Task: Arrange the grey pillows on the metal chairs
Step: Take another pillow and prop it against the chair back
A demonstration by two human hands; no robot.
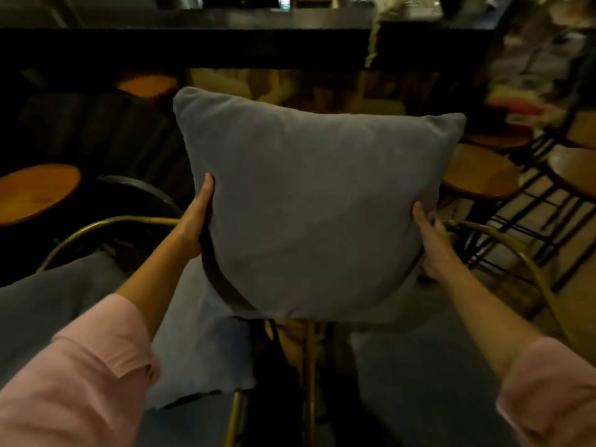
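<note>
A square grey pillow (309, 201) stands upright in the middle of the view, held between both hands. My left hand (198, 217) presses its left edge and my right hand (430, 243) grips its right edge. Below it sit two metal chairs with gold-coloured curved frames, the left chair (96, 229) and the right chair (503, 240). A second grey pillow (200, 343) lies on the left chair beneath my left forearm. The right chair has a grey seat cushion (419, 382). The pillow's lower edge hides the gap between the chairs.
A long dark counter (225, 43) runs across the back. Round wooden stools (480, 175) with black metal legs crowd the right side. Another wooden stool (35, 191) and a dark round chair stand at the left. Cluttered shelves fill the far right.
</note>
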